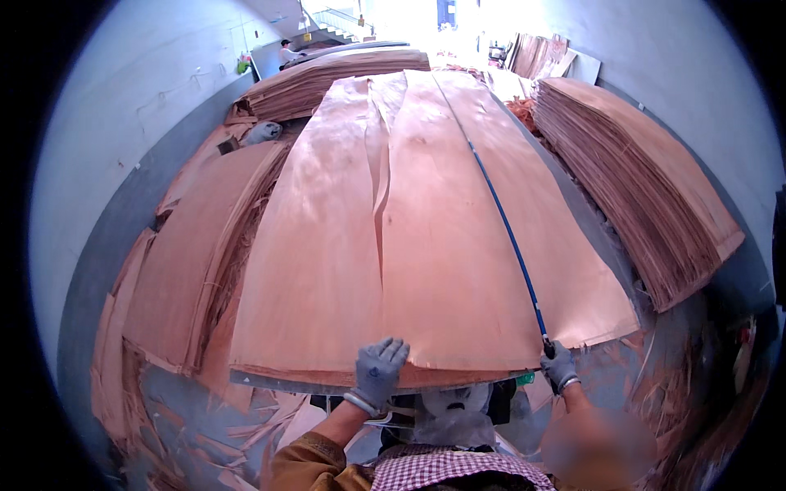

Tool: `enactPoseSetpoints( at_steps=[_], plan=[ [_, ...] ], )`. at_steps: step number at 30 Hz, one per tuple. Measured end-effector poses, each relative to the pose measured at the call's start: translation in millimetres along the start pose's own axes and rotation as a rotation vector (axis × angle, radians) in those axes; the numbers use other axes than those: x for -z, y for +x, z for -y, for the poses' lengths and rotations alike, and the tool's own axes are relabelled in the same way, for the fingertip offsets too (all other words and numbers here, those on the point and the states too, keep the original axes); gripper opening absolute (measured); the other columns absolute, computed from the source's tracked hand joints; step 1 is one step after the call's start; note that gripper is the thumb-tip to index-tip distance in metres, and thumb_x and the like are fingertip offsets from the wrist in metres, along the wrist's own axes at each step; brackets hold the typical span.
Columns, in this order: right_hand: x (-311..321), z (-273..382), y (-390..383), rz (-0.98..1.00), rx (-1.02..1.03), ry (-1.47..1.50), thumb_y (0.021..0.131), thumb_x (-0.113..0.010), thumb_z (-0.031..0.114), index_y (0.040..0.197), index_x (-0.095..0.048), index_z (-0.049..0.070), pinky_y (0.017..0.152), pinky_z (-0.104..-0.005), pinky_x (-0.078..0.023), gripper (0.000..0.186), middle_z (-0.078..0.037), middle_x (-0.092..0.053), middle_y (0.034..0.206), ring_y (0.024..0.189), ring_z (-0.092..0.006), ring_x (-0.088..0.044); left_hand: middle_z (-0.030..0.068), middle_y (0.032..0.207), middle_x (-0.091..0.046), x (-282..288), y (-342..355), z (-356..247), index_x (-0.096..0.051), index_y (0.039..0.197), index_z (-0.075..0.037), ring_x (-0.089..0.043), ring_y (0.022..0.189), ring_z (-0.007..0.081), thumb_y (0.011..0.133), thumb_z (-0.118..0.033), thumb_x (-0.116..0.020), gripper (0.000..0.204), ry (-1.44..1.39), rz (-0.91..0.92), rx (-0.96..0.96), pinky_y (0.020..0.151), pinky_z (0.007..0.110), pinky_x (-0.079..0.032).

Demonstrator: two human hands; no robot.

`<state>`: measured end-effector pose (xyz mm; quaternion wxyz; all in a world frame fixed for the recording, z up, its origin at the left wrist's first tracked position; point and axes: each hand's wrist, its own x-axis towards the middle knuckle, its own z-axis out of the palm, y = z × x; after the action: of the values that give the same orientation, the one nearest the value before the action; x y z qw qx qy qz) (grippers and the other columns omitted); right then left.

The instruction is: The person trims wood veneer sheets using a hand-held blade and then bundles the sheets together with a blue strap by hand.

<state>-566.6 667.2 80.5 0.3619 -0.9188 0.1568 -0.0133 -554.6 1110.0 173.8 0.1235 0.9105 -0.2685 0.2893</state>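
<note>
Wide, thin wood veneer sheets (458,245) lie on a long table in front of me, with a lengthwise gap and a raised fold left of the middle. My left hand (380,375), in a grey glove, rests at the near edge of the sheets with its fingers stretched out. My right hand (560,366), gloved too, is closed around the dark handle of a long blue pole (509,225). The pole lies lengthwise over the veneer and reaches to the far end.
A tall veneer stack (639,180) stands to the right. Lower veneer piles (196,254) lie on the left, and another stack (336,78) is at the far left. Torn veneer scraps (270,421) litter the floor. A person (286,52) is at the back left.
</note>
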Motion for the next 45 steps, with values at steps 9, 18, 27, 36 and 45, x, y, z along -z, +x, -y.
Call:
enactPoseSetpoints(
  at_steps=[9, 18, 27, 36, 45],
  plan=[
    [34, -36, -19, -0.085, 0.069, -0.152, 0.078, -0.065, 0.017, 0.096, -0.059, 0.005, 0.069, -0.0452, -0.05, 0.023, -0.021, -0.066, 0.082, 0.08, -0.039, -0.065, 0.009, 0.105, -0.066, -24, -47, -50, -0.065, 0.103, -0.007, -0.064, 0.094, 0.0248, 0.074, -0.021, -0.06, 0.032, -0.049, 0.298, -0.092, 0.076, 0.04, -0.05],
    [40, -36, 13, -0.122, 0.135, -0.209, 0.079, -0.063, 0.016, 0.105, -0.06, 0.008, 0.073, -0.0458, -0.051, 0.028, -0.02, -0.067, 0.088, 0.085, -0.0372, -0.066, 0.0075, 0.107, -0.064, -52, -42, -61, -0.063, 0.107, -0.007, -0.063, 0.093, 0.0258, 0.075, -0.019, -0.059, 0.034, -0.032, 0.291, 0.001, 0.072, 0.04, -0.05],
    [46, -62, 35, -0.104, 0.122, -0.247, 0.074, -0.065, 0.015, 0.102, -0.059, 0.007, 0.072, -0.0454, -0.051, 0.03, -0.019, -0.067, 0.09, 0.085, -0.0376, -0.065, 0.0075, 0.104, -0.065, -86, -41, -80, -0.065, 0.103, -0.007, -0.063, 0.093, 0.0259, 0.075, -0.017, -0.059, 0.03, -0.026, 0.312, 0.007, 0.07, 0.04, -0.05],
    [42, -88, 59, -0.128, 0.098, -0.321, 0.076, -0.066, 0.017, 0.107, -0.06, 0.011, 0.075, -0.0445, -0.052, 0.033, -0.017, -0.068, 0.093, 0.089, -0.0363, -0.066, 0.0051, 0.1, -0.061, -99, -35, -95, -0.064, 0.102, -0.007, -0.06, 0.086, 0.0239, 0.074, -0.018, -0.059, 0.031, -0.016, 0.259, 0.037, 0.064, 0.037, -0.048],
    [48, -94, 68, -0.129, 0.194, -0.138, 0.075, -0.065, 0.018, 0.104, -0.061, 0.009, 0.073, -0.0464, -0.051, 0.031, -0.019, -0.066, 0.09, 0.086, -0.0387, -0.065, 0.0047, 0.097, -0.062, -115, -37, -92, -0.064, 0.103, -0.009, -0.061, 0.082, 0.0249, 0.073, -0.016, -0.058, 0.031, -0.041, 0.329, 0.034, 0.06, 0.04, -0.049]
  ],
)
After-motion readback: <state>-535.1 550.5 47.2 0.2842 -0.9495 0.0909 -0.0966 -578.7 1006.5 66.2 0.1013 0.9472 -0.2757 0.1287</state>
